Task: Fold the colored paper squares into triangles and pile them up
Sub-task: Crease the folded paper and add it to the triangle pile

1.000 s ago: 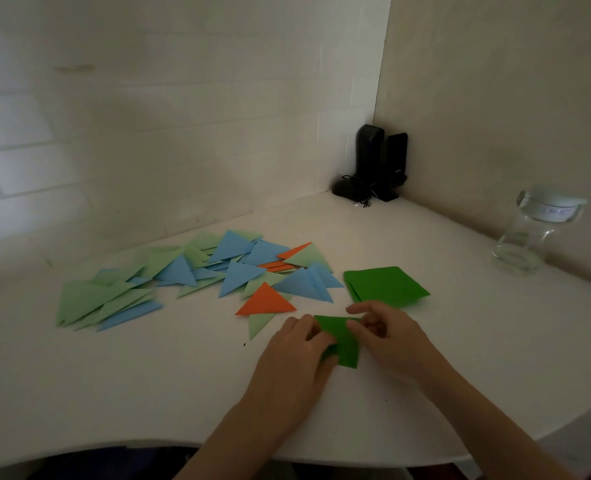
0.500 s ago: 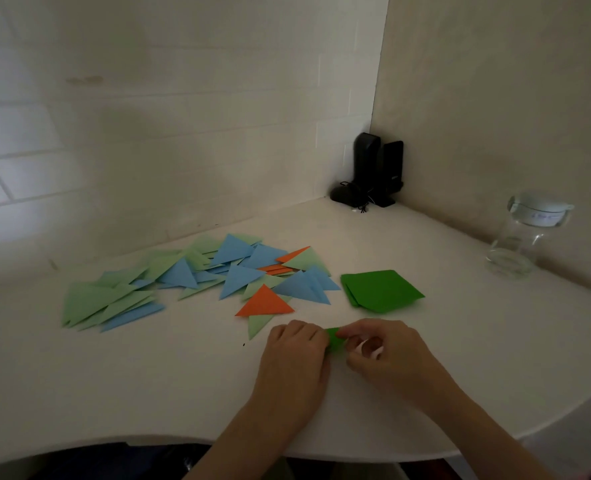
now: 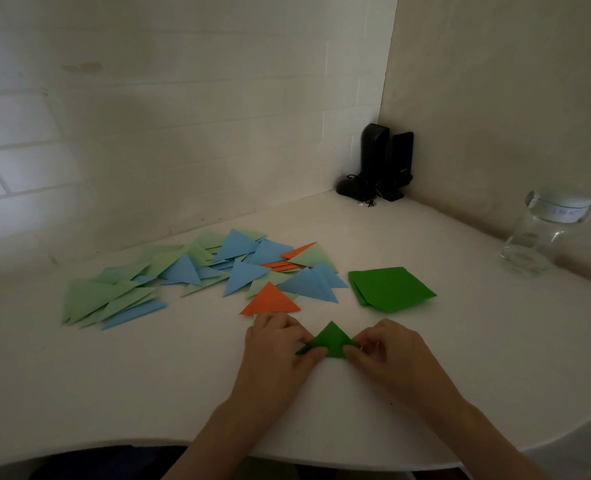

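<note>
A dark green paper (image 3: 329,341), folded into a triangle, lies on the white table (image 3: 148,375) between my hands. My left hand (image 3: 276,344) pinches its left corner and my right hand (image 3: 384,351) pinches its right corner. Behind them spreads a loose pile of folded triangles (image 3: 197,271) in light green, blue and orange; one orange triangle (image 3: 270,301) lies nearest my left hand. A small stack of unfolded dark green squares (image 3: 389,288) sits to the right of the pile.
A glass jar with a white lid (image 3: 543,233) stands at the right by the wall. Two black speakers with a cable (image 3: 382,164) fill the back corner. The table's curved front edge runs just below my forearms.
The green paper was mostly hidden under my fingers; now it shows as a flat triangle, and my hands have moved apart to its two corners.
</note>
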`<state>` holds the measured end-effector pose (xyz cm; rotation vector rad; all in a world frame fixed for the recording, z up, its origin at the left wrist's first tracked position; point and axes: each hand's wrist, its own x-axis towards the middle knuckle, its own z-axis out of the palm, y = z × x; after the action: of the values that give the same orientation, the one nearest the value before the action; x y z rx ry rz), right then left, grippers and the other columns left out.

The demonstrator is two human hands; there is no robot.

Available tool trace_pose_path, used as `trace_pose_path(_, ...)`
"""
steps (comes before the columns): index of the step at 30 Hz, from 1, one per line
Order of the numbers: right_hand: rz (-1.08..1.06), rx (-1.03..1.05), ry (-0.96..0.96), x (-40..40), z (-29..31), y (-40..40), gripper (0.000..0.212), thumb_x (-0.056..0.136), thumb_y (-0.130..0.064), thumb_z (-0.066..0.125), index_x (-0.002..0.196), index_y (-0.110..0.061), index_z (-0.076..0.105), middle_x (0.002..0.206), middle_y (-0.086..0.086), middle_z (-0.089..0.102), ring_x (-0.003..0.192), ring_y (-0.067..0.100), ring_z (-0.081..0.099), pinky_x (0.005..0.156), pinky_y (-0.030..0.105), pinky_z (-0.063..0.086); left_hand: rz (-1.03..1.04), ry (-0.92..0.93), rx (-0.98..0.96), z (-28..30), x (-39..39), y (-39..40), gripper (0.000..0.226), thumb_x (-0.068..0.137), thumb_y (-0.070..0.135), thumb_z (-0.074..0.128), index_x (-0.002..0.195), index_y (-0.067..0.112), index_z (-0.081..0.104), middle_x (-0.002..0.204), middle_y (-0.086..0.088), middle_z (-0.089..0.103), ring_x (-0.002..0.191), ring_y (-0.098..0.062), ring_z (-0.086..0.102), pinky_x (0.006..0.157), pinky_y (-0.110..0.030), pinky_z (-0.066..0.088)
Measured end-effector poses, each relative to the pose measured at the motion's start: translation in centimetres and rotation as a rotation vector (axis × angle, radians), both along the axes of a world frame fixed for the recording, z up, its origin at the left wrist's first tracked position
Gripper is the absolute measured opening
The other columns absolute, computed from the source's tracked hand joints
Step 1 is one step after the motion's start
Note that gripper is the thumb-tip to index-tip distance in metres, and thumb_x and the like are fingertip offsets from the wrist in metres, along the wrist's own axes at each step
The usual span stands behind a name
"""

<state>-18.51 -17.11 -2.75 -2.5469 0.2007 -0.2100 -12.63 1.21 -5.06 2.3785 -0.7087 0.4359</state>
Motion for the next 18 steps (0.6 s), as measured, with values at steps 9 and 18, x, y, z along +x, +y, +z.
trace_pose_path(9,-0.130,-0.051,-0.024,0.0,0.0,1.3,0.023,0.077,-0.062,0.059,0.076,-0.039,0.054,0.084,-0.012,0.053,0.079,0.004,0.054,0.064,0.020,0.040,0.107,-0.076,0.174,0.0,0.0,-1.5,0.030,0.079,0.053,0.061,0.074,0.024,0.065,0.082,0.005,0.054,0.086,-0.019,0.048,0.070,-0.034,0.039)
trace_pose_path(18,-0.099,0.003,-0.002,-0.3,0.3,0.8,0.030,0.073,-0.057,0.066,0.083,-0.035,0.049,0.077,-0.014,0.054,0.070,-0.001,0.051,0.056,0.016,0.034,0.150,0.048,0.235,0.7,0.2,-0.6,0.046,0.071,0.074,0.039,0.073,0.033,0.058,0.083,0.013,0.045,0.091,-0.010,0.038,0.075,-0.028,0.030)
